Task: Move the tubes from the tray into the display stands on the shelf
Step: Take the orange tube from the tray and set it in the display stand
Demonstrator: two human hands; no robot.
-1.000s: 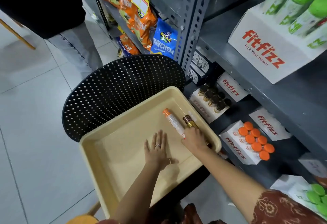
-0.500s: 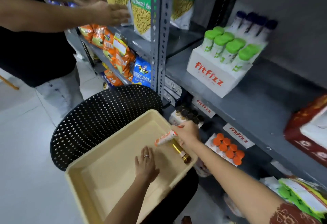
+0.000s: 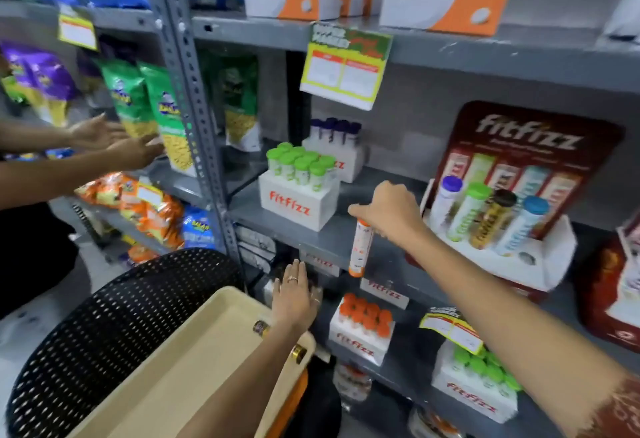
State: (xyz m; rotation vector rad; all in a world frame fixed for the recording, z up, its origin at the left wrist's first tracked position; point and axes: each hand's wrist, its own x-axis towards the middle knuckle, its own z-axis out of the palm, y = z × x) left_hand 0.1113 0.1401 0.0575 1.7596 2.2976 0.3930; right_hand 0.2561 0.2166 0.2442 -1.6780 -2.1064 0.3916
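My right hand (image 3: 389,210) grips an orange-and-white tube (image 3: 360,249) by its top, so the tube hangs upright in front of the grey middle shelf (image 3: 311,233). To its right stands the red fitfizz display stand (image 3: 512,216) holding several tubes. My left hand (image 3: 294,294) is flat with fingers spread over the far corner of the beige tray (image 3: 194,361). A brown tube with gold ends (image 3: 298,352) lies in the tray, mostly hidden under my left forearm.
The tray rests on a black perforated chair (image 3: 114,320). White fitfizz boxes hold green-capped tubes (image 3: 299,188) and orange-capped tubes (image 3: 362,325). Another person's hands (image 3: 117,143) reach into snack bags on the left shelving. A grey upright post (image 3: 194,119) divides the units.
My right hand lifted the orange-and-white tube out of the tray and up to the middle shelf. My left hand slid to the tray's far corner. My view tilted up.
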